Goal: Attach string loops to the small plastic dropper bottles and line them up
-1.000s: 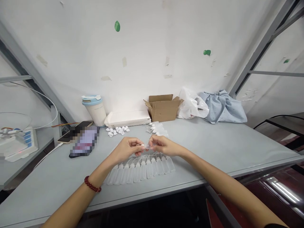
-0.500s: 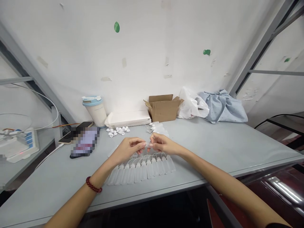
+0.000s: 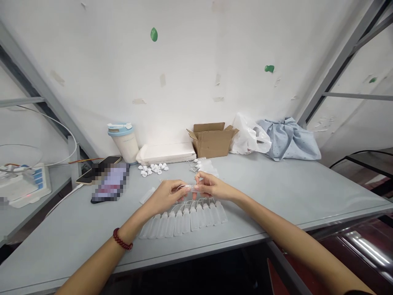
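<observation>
Above the table, my left hand [image 3: 168,193] and my right hand [image 3: 213,187] meet fingertip to fingertip. Both are closed in a pinch on a small clear plastic piece [image 3: 192,188], mostly covered by the fingers. A thin pale loop curves from it by the left fingers. Just below the hands lies a row of translucent plastic tubes [image 3: 186,222], side by side, with thin white loops at their tops. My left forearm hides part of the row's left end. Another translucent piece [image 3: 147,195] lies behind the left wrist.
White caps [image 3: 153,169] lie in a loose pile at the back left. More translucent tubes [image 3: 207,167] rest before a cardboard box [image 3: 215,143]. Around them are a paper stack [image 3: 167,153], a cup [image 3: 125,143], phones [image 3: 111,184], a plastic bag [image 3: 248,135] and a blue cloth bundle [image 3: 288,139].
The thin loop by my left fingers has come into sight, and more of the clear piece shows between the hands. My left hand has shifted slightly; the right stays nearly in place.
</observation>
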`<state>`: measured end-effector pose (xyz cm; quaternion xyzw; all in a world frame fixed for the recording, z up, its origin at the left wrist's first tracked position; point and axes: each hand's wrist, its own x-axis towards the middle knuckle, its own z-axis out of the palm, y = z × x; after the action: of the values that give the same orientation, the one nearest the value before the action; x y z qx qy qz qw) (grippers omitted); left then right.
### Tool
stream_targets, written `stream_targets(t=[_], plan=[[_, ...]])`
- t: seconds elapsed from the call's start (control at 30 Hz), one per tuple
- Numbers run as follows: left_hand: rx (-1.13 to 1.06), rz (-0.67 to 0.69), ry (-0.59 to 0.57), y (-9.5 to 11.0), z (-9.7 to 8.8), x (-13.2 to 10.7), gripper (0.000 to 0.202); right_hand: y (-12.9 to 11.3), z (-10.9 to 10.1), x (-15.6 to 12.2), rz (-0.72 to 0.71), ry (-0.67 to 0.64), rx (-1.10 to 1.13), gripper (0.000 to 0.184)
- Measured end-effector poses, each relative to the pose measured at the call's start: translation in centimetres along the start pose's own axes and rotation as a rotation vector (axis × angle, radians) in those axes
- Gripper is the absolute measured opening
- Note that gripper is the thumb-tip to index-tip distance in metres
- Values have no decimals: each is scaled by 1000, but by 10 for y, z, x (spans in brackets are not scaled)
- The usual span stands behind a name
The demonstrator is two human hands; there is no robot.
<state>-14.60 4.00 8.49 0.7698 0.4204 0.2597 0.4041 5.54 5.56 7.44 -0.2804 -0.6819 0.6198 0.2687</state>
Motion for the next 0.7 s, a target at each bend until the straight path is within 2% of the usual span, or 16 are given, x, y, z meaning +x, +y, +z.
stream_targets(t=[0.1, 0.27, 0.37, 0.53, 0.7], plan=[[-60, -49, 25, 1, -1, -1, 32, 1, 0, 1, -29, 50, -60, 33], [-113, -66, 88, -5, -3, 1, 29, 5, -1, 3, -160, 276, -387, 24], [-72, -29, 98, -5, -1, 1, 27, 7, -2, 3, -152, 274, -464, 27], [73, 55, 175, -1, 2, 0, 23, 4, -2, 1, -115, 273, -470, 38], [-37, -12, 36, -2, -2, 1, 34, 3, 0, 1, -126, 283, -390, 33]])
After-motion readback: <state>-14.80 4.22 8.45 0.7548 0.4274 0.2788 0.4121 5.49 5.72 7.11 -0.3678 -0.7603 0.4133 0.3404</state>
